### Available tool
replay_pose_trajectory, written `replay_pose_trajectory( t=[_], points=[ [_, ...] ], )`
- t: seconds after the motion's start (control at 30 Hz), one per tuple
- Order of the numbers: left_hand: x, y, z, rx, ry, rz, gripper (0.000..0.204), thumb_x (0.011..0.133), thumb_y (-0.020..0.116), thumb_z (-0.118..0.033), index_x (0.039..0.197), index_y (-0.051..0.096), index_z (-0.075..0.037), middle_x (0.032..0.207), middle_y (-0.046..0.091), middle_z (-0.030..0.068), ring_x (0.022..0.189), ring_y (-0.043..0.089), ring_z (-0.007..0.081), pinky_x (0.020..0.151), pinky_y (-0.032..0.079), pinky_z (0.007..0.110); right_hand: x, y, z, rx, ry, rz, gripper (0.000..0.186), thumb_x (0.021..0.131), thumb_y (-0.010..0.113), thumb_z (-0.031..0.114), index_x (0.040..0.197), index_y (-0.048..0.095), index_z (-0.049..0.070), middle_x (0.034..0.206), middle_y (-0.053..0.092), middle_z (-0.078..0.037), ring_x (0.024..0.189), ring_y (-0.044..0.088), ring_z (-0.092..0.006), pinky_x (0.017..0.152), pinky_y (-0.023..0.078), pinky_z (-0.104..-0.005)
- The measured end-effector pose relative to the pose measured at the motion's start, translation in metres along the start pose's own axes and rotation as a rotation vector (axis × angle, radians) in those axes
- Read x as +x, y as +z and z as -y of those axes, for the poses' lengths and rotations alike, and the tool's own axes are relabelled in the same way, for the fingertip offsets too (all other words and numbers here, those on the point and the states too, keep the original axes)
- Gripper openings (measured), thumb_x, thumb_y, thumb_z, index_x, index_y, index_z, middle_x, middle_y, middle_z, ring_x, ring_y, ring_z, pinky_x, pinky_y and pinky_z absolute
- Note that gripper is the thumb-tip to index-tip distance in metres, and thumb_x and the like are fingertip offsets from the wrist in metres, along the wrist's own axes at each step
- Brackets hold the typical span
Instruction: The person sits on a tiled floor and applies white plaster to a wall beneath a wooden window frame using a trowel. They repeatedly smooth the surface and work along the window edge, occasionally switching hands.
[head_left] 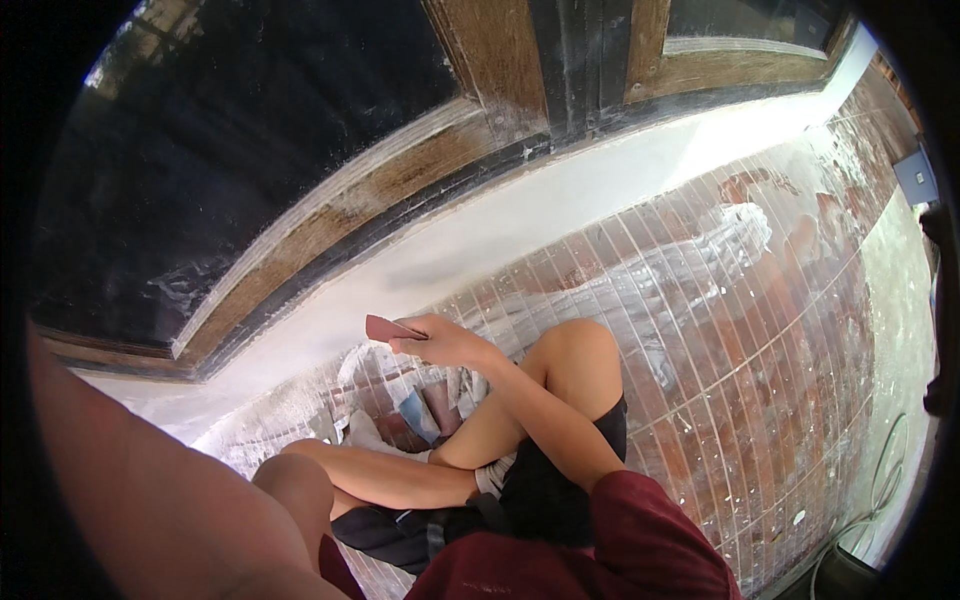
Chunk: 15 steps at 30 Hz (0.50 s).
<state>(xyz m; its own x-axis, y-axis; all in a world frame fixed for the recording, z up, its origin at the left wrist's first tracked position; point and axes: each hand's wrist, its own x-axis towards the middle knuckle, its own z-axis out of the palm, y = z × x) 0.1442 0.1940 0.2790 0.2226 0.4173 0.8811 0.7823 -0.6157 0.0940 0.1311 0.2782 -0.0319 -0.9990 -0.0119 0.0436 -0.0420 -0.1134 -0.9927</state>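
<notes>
My right hand (440,341) is closed on a small folded piece of reddish-brown sandpaper (382,328), pinched between thumb and fingers. It is held above my crossed legs, in front of the white sill below the window, and the paper appears clear of any surface. My left forearm (170,490) looms large and blurred at the lower left, raised close to the camera. The left hand itself lies beyond the picture's edge. Nearest to the right hand is a wooden window frame (330,205) with bare, scuffed brown wood and dark edges around dark glass (230,150).
Dusty red-brown floor tiles (720,330) carry white smears. By my feet lie scraps, among them a light-blue piece (418,415). A white ledge (560,215) runs under the frames. A blue box (915,178) stands far right; a cable (885,490) coils at lower right.
</notes>
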Motion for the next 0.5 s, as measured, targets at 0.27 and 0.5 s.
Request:
replay_pose_trajectory(
  t=[0.27,0.5],
  points=[
    [0.007,0.012,0.006,0.037,0.034,-0.019,0.049,0.095,0.056,-0.032,0.13,0.05,0.001,0.131,0.054,0.0217,0.116,0.055,0.0324,0.1,0.042,0.043,0.003,0.002,-0.002,0.039,-0.076,-0.039,0.031,0.096,0.062,0.029,0.105,0.064,-0.001,0.082,0.061,-0.002,0.077,0.051,-0.0102,0.068,0.044,-0.0298],
    [-0.016,0.023,0.019,0.216,0.043,-0.211,0.049,0.096,0.053,-0.032,0.13,0.051,0.003,0.131,0.053,0.0207,0.114,0.055,0.0317,0.101,0.041,0.043,-0.02,-0.042,0.023,-0.294,-0.122,-0.263,0.032,0.095,0.061,0.022,0.121,0.062,0.003,0.096,0.071,-0.012,0.086,0.065,-0.0173,0.077,0.05,-0.0316]
  ],
)
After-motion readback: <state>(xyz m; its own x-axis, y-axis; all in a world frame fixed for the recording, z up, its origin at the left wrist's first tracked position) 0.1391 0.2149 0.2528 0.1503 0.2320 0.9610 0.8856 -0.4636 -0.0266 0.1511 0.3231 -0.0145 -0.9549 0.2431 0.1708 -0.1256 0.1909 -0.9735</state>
